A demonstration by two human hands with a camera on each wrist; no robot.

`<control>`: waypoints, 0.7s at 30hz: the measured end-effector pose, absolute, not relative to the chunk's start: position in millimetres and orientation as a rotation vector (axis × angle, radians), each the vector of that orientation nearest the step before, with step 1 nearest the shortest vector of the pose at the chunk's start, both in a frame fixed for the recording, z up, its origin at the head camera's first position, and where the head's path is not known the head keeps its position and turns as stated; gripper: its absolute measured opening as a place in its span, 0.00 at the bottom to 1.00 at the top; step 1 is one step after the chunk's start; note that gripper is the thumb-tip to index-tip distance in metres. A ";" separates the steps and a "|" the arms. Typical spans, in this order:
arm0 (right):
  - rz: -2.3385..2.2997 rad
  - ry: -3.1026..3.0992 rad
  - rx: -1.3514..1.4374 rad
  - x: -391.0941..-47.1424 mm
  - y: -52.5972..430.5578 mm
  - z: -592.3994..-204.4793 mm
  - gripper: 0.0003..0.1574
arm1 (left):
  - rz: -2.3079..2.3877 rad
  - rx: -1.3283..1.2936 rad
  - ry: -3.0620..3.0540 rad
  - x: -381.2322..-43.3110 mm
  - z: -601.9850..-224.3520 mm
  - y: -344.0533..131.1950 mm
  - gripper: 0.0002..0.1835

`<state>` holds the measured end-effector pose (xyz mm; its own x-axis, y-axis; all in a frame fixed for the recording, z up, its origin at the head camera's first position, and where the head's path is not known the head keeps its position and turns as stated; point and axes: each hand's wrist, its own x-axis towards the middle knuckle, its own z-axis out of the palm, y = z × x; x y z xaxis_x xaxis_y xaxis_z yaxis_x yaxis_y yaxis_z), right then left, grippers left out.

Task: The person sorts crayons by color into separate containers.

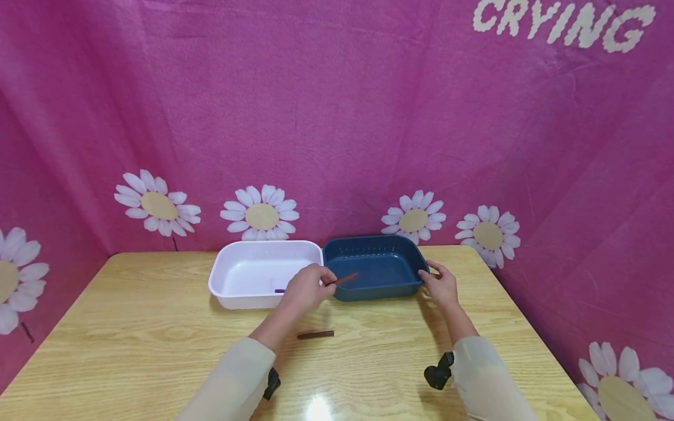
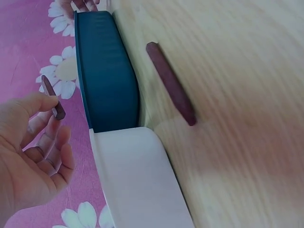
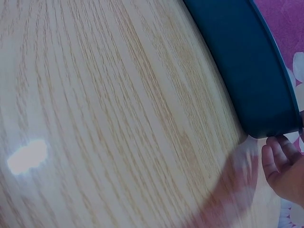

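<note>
My left hand (image 1: 307, 289) pinches a slim brown stick (image 1: 346, 279) between thumb and fingers; the stick points right, over the near left part of a dark blue basin (image 1: 368, 290). In the left wrist view, that hand (image 2: 33, 152) has its other fingers loosely bent below the stick (image 2: 59, 112). My right hand (image 1: 441, 286) grips the basin's right end, thumb at the rim and fingers against the outer wall (image 3: 251, 85). A second brown stick (image 1: 316, 335), tapered at one end, lies on the table in front of the basins.
A white basin (image 1: 231, 301) stands directly left of the blue one, with a small purple stick (image 1: 279, 290) inside, partly hidden by my left hand. Both stand on a wooden table (image 1: 131, 327) near its back edge. A pink cloth with daisies (image 1: 337, 128) hangs behind and at the sides.
</note>
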<state>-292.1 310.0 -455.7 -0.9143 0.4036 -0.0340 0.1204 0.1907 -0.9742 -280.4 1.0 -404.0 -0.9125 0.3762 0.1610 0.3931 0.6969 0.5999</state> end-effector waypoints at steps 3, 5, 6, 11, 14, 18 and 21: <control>1.786 -2.235 -0.511 -291.9 309.8 -455.3 0.29 | -1.017 -0.623 -2.885 -285.4 -399.9 5.7 0.06; 1.785 -2.235 -0.514 -291.8 309.6 -454.9 0.29 | -1.016 -0.606 -2.894 -288.9 -398.1 8.8 0.06; 1.784 -2.237 -0.515 -291.8 309.4 -454.7 0.29 | -1.010 -0.596 -2.898 -290.4 -397.4 10.3 0.06; 1.800 -2.239 -0.521 -292.3 309.0 -454.4 0.30 | -1.000 -0.552 -2.936 -297.7 -396.6 16.4 0.07; 1.807 -2.236 -0.532 -292.4 308.7 -454.2 0.30 | -0.999 -0.523 -2.964 -301.8 -397.8 18.5 0.07; 1.806 -2.235 -0.533 -292.1 307.9 -453.7 0.30 | -1.004 -0.474 -2.993 -306.2 -398.2 20.2 0.08; 1.802 -2.242 -0.528 -291.3 307.9 -453.6 0.29 | -1.013 -0.452 -2.996 -308.5 -398.0 21.1 0.08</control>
<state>-291.3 307.9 -453.6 -0.9120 0.4066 -0.0543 0.1406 0.1852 -0.9726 -308.5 21.1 -398.0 -0.9587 0.2818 0.0397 0.2480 0.7591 0.6019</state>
